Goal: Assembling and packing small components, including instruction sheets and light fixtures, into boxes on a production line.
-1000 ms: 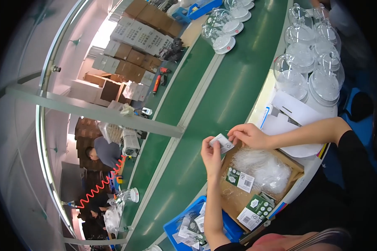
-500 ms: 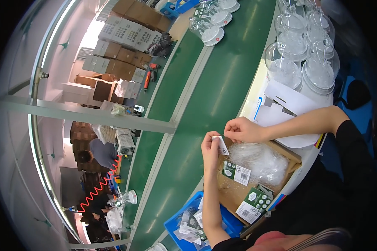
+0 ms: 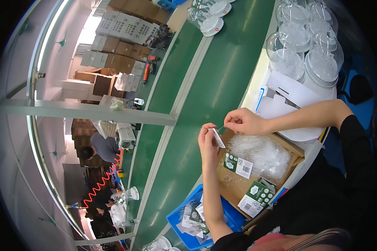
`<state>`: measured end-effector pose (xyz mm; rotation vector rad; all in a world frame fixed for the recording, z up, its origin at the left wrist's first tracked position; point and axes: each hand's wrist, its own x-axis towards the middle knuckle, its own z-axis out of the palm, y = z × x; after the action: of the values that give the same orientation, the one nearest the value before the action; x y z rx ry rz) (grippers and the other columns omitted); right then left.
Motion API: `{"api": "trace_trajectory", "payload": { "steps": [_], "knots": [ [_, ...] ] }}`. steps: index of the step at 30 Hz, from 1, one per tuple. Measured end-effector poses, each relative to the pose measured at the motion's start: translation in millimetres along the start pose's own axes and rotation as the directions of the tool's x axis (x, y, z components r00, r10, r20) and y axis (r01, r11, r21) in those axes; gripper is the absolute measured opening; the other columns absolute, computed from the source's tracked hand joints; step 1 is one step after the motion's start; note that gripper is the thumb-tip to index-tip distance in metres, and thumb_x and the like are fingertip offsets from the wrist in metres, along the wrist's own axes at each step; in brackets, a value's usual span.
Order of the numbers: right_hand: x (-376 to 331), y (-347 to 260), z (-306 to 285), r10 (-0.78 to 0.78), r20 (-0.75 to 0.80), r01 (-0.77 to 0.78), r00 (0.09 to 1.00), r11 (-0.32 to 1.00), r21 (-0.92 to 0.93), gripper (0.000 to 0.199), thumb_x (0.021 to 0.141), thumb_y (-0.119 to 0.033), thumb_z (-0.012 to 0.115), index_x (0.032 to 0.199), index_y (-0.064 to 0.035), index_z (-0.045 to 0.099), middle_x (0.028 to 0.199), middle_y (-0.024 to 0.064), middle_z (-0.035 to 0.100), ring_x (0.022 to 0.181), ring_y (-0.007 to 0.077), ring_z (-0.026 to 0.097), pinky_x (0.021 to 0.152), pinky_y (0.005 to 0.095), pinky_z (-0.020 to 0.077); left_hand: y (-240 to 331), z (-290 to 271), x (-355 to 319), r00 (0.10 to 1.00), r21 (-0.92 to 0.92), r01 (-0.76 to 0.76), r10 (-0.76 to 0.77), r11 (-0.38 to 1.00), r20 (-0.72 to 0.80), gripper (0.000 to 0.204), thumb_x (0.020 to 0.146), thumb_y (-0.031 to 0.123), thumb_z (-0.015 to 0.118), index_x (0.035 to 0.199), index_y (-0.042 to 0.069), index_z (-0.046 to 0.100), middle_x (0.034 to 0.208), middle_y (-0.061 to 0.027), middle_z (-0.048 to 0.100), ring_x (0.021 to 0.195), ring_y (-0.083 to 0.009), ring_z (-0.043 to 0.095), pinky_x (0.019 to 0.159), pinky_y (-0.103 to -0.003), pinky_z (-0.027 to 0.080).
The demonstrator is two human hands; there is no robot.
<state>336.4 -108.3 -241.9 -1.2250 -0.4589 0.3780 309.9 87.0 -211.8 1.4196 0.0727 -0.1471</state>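
My left hand [image 3: 208, 144] pinches a small folded white and green card [image 3: 218, 139] above the far left corner of an open cardboard box [image 3: 226, 190]. My right hand [image 3: 246, 121] is closed at the fingertips close to the card's upper end. Between the two hands runs a thin strand [image 3: 221, 127], barely visible, which the right fingertips seem to grip. In the box lie a bundle of clear thin plastic strands [image 3: 262, 157], a loose green and white card [image 3: 238, 165] and a small stack of the same cards [image 3: 255, 196].
A blue bin [image 3: 184, 236] of cards stands left of the box. White die-cut sheets [image 3: 289, 90] lie beyond my right forearm, near several clear domes on round bases [image 3: 287, 62]. A green conveyor [image 3: 209, 88] runs alongside. Across it, a person [image 3: 102, 148] bends near a red coiled hose [image 3: 100, 186].
The card in my left hand has tilted more edge-on and the hand has moved slightly up and left. A small gap with a strand now shows between card and right fingertips.
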Motion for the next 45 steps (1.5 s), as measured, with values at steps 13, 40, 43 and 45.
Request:
{"api": "trace_trajectory", "payload": {
  "steps": [13,40,43,45],
  "knots": [
    [0.6,0.2,-0.6,0.063,0.011,-0.063,0.998,0.997,0.05,0.012,0.094,-0.011,0.055,0.091,-0.0006,0.059,0.067,0.0016,0.057,0.055,0.007,0.053,0.05,0.022,0.0426,-4.3,-1.3,-0.8,0.999,0.038,-0.002,0.001,0.999,0.036,0.017,0.092,0.014,0.051,0.104,0.002,0.055,0.083,-0.002,0.053,0.073,-0.009,0.052,0.065,-0.025,0.045],
    [-5.7,12.1,5.0,-0.203,0.133,0.232,0.97,0.939,-0.254,0.018,0.093,-0.018,0.054,0.091,-0.0007,0.06,0.064,0.0034,0.061,0.055,0.01,0.057,0.051,0.0254,0.0443,-9.2,3.0,-1.0,0.994,0.036,-0.048,0.044,0.998,0.098,0.015,0.095,0.015,0.053,0.103,0.002,0.055,0.084,-0.0015,0.055,0.07,-0.0093,0.051,0.064,-0.022,0.044],
    [-6.9,6.3,6.6,-0.152,0.118,0.171,0.981,0.97,-0.171,0.019,0.093,-0.018,0.054,0.092,-0.0006,0.061,0.064,0.0038,0.062,0.055,0.0102,0.057,0.052,0.0253,0.0446,-7.2,8.5,-4.5,0.995,0.143,-0.051,0.037,0.988,0.097,0.013,0.096,0.011,0.052,0.104,0.001,0.055,0.085,-0.0027,0.055,0.074,-0.01,0.053,0.068,-0.022,0.044],
    [-8.1,4.7,7.2,-0.142,0.124,0.161,0.982,0.975,-0.153,0.019,0.093,-0.018,0.054,0.094,-0.0002,0.061,0.064,0.0039,0.062,0.054,0.0101,0.057,0.052,0.0253,0.0447,-8.3,13.6,-6.7,0.995,0.139,-0.08,0.07,0.987,0.076,0.014,0.096,0.013,0.052,0.103,0.001,0.055,0.084,-0.0023,0.055,0.073,-0.0093,0.052,0.067,-0.022,0.045]
  ]
}}
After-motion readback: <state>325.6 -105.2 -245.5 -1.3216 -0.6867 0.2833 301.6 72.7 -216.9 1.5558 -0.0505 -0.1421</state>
